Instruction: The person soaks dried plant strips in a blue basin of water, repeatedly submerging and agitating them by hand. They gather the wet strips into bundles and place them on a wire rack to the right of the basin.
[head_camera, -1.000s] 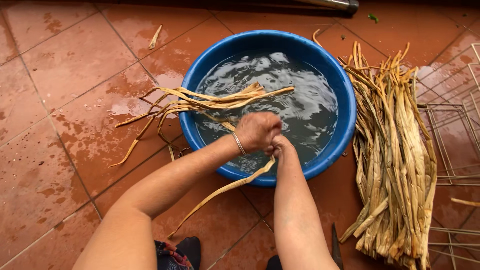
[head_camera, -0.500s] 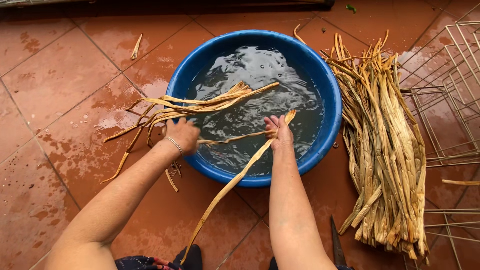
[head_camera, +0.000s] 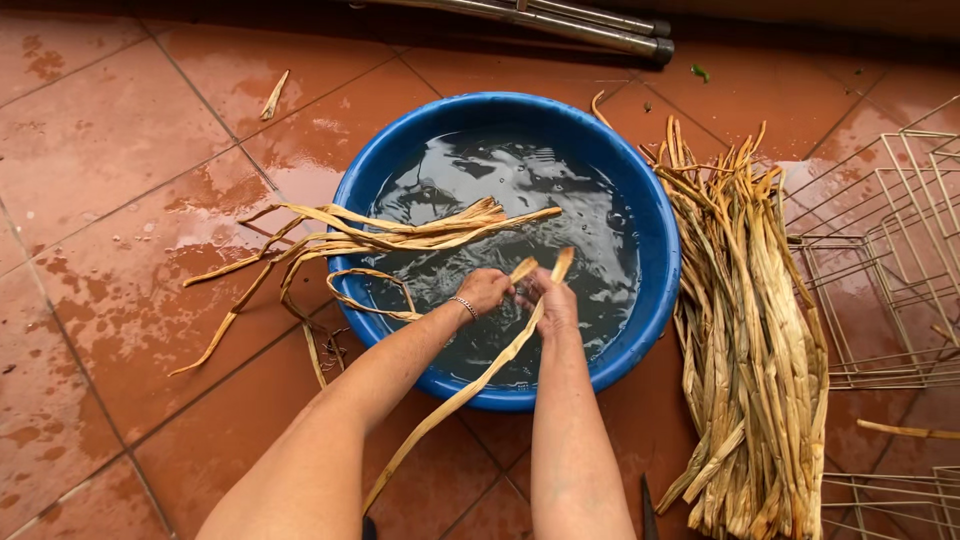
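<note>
Both hands, left hand (head_camera: 486, 290) and right hand (head_camera: 551, 300), grip one strip (head_camera: 470, 385) over the basin (head_camera: 655, 300), its tail trailing over the rim. Few wet strips (head_camera: 400, 232) draped on rim; big dry pile (head_camera: 750, 330) untouched, so early stage.

Bare wet tiles (head_camera: 110, 200) lay open at left. At right, the leaf pile (head_camera: 750, 330) and wire racks (head_camera: 880, 270) blocked passage beside the basin (head_camera: 660, 270).
</note>
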